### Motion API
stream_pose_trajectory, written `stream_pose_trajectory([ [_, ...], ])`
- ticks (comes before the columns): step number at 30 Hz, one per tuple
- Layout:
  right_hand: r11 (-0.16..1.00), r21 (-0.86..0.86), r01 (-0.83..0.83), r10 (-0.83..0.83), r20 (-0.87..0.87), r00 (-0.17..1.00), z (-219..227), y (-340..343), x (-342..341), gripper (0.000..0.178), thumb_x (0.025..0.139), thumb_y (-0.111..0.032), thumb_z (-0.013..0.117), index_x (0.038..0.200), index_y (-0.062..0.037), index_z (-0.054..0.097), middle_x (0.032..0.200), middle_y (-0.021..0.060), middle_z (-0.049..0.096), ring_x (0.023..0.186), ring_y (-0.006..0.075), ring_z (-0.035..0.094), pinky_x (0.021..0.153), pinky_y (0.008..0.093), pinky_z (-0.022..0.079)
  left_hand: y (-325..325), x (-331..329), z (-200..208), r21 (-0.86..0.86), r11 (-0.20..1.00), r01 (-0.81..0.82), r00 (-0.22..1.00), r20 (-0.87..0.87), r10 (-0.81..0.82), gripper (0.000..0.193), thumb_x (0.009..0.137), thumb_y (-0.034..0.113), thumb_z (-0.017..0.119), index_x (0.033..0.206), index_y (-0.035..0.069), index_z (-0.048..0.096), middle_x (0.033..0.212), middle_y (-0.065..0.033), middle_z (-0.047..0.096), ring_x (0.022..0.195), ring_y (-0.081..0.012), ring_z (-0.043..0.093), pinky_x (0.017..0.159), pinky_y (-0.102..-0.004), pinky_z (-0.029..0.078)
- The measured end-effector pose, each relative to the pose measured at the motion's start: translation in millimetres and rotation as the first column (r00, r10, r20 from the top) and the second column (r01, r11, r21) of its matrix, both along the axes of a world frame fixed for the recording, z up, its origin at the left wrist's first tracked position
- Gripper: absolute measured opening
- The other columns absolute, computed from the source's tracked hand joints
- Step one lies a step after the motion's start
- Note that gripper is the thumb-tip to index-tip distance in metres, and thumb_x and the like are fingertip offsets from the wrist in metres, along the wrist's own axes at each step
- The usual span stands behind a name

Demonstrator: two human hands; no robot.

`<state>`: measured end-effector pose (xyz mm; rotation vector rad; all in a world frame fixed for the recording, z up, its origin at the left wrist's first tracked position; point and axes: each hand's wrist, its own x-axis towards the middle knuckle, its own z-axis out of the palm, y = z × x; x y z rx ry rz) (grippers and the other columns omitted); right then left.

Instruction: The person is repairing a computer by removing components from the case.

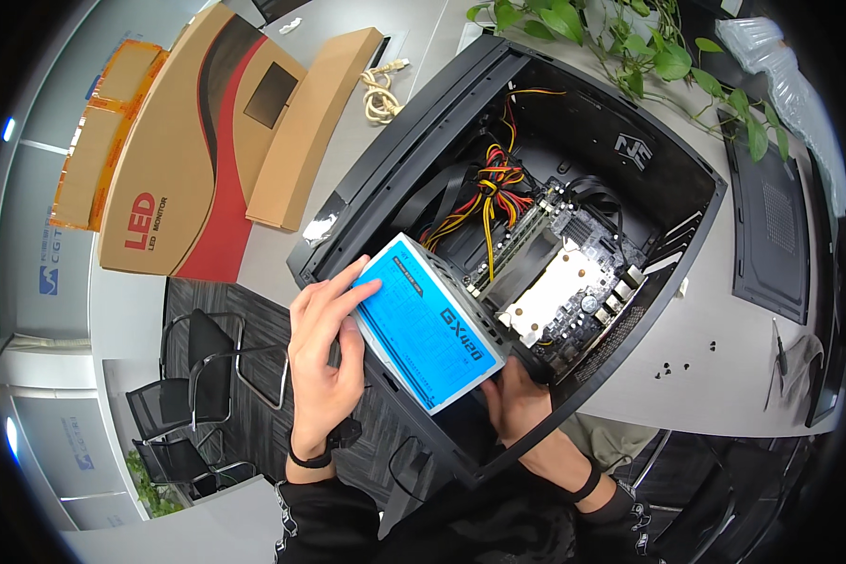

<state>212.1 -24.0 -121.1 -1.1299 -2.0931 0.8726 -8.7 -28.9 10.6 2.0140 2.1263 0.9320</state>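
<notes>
A boxy power supply unit (418,324) with a bright blue label sits tilted at the near left edge of an open black computer case (587,117). My left hand (324,352) is on its left end, with fingertips over the label and the thumb along the near edge. With my right hand (522,399) I grip its lower right corner inside the case; some of those fingers are hidden. Beyond the unit, a bundle of red, yellow and black cables (493,183) lies tied together. A motherboard (573,291) with a white cooler block is mounted in the case.
A flat monitor carton (179,150) and a narrow cardboard box (315,127) stand at the left. Behind is a coiled cable (381,94). On the right are a black side panel (771,226), a screwdriver (778,352), small screws (667,367) and trailing plant leaves (672,56).
</notes>
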Motion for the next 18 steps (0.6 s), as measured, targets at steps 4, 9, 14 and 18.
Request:
stream_pose_trajectory([
  [4, 0.999, 0.028, -0.030, 0.029, 0.026, 0.999, -2.3, 0.1, 1.2, 0.028, 0.097, -0.017, 0.072, 0.108, 0.0020, 0.055, 0.088, 0.0202, 0.064, 0.065, 0.0404, 0.068, 0.057, 0.0438, 0.054, -3.5, -2.5, -1.3, 0.016, 0.999, 0.032, 0.998, 0.045, -0.033, 0.040, 0.091, -0.010, 0.055, 0.125, 0.002, 0.071, 0.139, -0.0170, 0.067, 0.127, -0.0313, 0.062, 0.115, -0.0446, 0.037],
  [9, 0.998, 0.058, -0.028, 0.029, -0.008, 1.000, -4.1, 2.1, 0.6, 0.028, 0.096, -0.017, 0.072, 0.105, 0.0016, 0.053, 0.086, 0.0208, 0.062, 0.068, 0.0410, 0.067, 0.060, 0.0444, 0.054, -3.0, -7.1, -3.5, 0.012, 0.995, 0.097, 0.995, -0.037, -0.097, 0.042, 0.091, -0.009, 0.056, 0.131, 0.000, 0.068, 0.141, -0.0188, 0.065, 0.130, -0.0315, 0.062, 0.117, -0.0476, 0.035],
  [14, 0.998, 0.051, -0.033, 0.033, -0.004, 0.999, -7.9, 1.3, 2.6, 0.028, 0.096, -0.015, 0.072, 0.105, 0.0022, 0.053, 0.086, 0.0212, 0.062, 0.068, 0.0412, 0.067, 0.059, 0.0445, 0.053, 0.5, -3.4, 2.7, 0.002, 0.997, 0.083, 0.997, 0.002, -0.083, 0.046, 0.090, -0.010, 0.055, 0.132, 0.001, 0.068, 0.140, -0.0150, 0.066, 0.126, -0.0316, 0.055, 0.113, -0.0454, 0.038],
  [18, 0.997, 0.063, -0.051, 0.055, -0.060, 0.997, -4.2, 3.3, 1.6, 0.028, 0.097, -0.015, 0.071, 0.106, 0.0026, 0.052, 0.086, 0.0214, 0.061, 0.068, 0.0419, 0.067, 0.059, 0.0449, 0.054, 1.3, -12.0, 0.5, 0.003, 0.996, 0.089, 0.992, 0.093, -0.089, 0.048, 0.087, -0.008, 0.057, 0.133, 0.002, 0.068, 0.139, -0.0122, 0.068, 0.124, -0.0290, 0.049, 0.113, -0.0415, 0.035],
])
